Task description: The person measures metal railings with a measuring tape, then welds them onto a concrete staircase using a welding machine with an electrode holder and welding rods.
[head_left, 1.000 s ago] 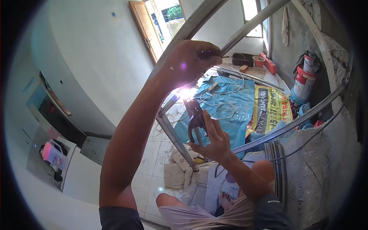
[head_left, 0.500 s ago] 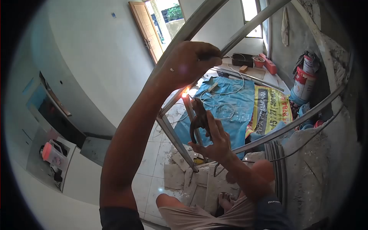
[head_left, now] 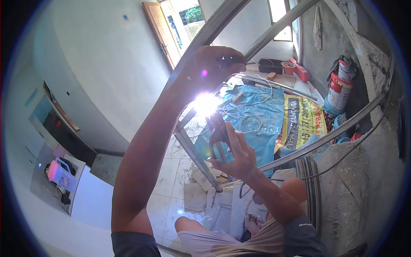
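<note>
My left hand is up by the metal frame, its fingers curled round a grey metal tube that slants down from the upper right. Below it, my right hand grips a dark welding electrode holder that points up and away from me. A blinding white arc burns just beyond the holder, close under my left wrist. The glare hides the electrode tip and the joint there. Beside the holder, a leg of the metal frame runs down to the floor.
A blue tarp and a yellow banner lie behind the frame, with a white cord across the tarp. Stacked buckets stand at the right wall. A dark cable crosses the broken concrete. A pink-lidded box sits at left.
The small orange glow at the joint has flared into a large white arc. My right hand and the electrode holder have shifted slightly left; my left hand stays on the tube.
</note>
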Available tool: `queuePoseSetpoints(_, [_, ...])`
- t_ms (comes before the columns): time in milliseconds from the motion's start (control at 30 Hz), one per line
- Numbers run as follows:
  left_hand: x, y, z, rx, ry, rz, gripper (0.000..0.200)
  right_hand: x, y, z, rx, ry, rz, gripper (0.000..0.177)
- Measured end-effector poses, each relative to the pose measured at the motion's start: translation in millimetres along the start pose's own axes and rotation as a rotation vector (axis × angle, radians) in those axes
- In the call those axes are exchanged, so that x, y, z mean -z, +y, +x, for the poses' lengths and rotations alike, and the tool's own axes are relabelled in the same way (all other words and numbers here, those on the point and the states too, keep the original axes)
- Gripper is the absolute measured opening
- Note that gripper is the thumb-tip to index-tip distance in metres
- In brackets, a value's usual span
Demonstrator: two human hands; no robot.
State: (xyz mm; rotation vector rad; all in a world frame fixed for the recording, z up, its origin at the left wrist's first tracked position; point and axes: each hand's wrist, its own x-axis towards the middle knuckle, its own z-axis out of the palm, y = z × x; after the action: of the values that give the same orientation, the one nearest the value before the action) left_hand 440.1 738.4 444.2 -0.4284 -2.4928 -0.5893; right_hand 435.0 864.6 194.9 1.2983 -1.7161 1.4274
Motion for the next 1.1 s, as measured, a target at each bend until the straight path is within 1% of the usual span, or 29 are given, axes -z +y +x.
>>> queuePoseSetpoints(33, [0.5, 0.5, -0.1, 0.036, -0.015, -0.003, 0.035, 0.7, -0.9, 0.2, -0.009, -0.007, -0.013, 0.118])
queuePoseSetpoints(133, [-0.7, 0.8, -1.0, -0.018, 0.001, -0.035, 0.033, 1.5, -3.1, 0.6, -0.021, -0.015, -0.029, 0.119])
queuePoseSetpoints(267, [-1.1, -0.1, -0.8, 0.013, -0.009, -0.015, 0.031, 0.2, -1.9, 0.0, -0.011, -0.005, -0.023, 0.120])
queuePoseSetpoints(333, [-2.9, -4.1, -0.4, -0.090, 0.033, -0.001, 0.028, 1.1, -3.2, -0.1, -0.053, -0.032, -0.012, 0.120])
queuePoseSetpoints(567, [-2.0, -0.1, -1.7, -0.038, 0.023, -0.011, 0.028, -1.8, -0.9, -0.5, -0.041, -0.022, -0.028, 0.119])
queuePoseSetpoints(633, [-0.7, 3.0, -2.3, 0.020, -0.006, -0.045, 0.029, -1.6, -0.4, -1.2, 0.010, 0.007, -0.033, 0.118])
queuePoseSetpoints(667, [0.7, 4.6, -1.5, 0.104, -0.020, -0.041, 0.032, -3.7, 1.6, -4.8, 0.029, 0.013, -0.069, 0.109])
queuePoseSetpoints(700, [-9.5, -15.1, 1.7, 0.041, 0.068, -0.194, 0.032, -5.9, 3.6, -8.5, 0.048, 0.019, -0.105, 0.102])
queuePoseSetpoints(767, [-19.4, -52.0, 15.7, -0.023, 0.155, -0.344, 0.033, -35.3, 55.0, -54.8, -0.104, -0.254, -0.169, 0.092])
queuePoseSetpoints(800, [-14.5, -70.8, 23.3, -0.159, 0.147, -0.507, 0.033, -49.6, 80.0, -77.1, -0.170, -0.394, -0.213, 0.087])
queuePoseSetpoints(867, [2.9, -59.9, 20.5, -0.299, 0.132, -0.670, 0.033, -20.0, 33.9, -40.3, -0.097, -0.150, -0.077, 0.097])
queuePoseSetpoints(900, [22.2, -17.6, 9.5, -0.212, 0.166, -0.478, 0.032, -5.2, 13.2, -21.4, -0.061, -0.028, -0.011, 0.102])
queuePoseSetpoints(933, [37.2, 14.6, -0.5, -0.124, 0.200, -0.286, 0.031, 1.7, 6.5, -10.8, -0.026, 0.090, 0.055, 0.107])
queuePoseSetpoints(967, [44.3, 26.7, -6.3, -0.144, 0.251, -0.203, 0.027, 1.3, 14.0, -8.4, 0.063, 0.133, 0.067, 0.114])
queuePoseSetpoints(1000, [53.6, 31.9, -11.4, -0.152, 0.263, -0.146, 0.027, 1.3, 16.8, -10.4, 0.060, 0.130, 0.069, 0.114])
queuePoseSetpoints(1067, [64.5, 37.3, -24.7, -0.157, 0.394, -0.154, 0.026, 1.6, 19.8, -14.0, 0.008, 0.143, 0.154, 0.121])
queuePoseSetpoints(1100, [67.1, 38.5, -33.2, -0.152, 0.393, -0.154, 0.026, 2.9, 19.9, -15.4, 0.005, 0.140, 0.156, 0.121])
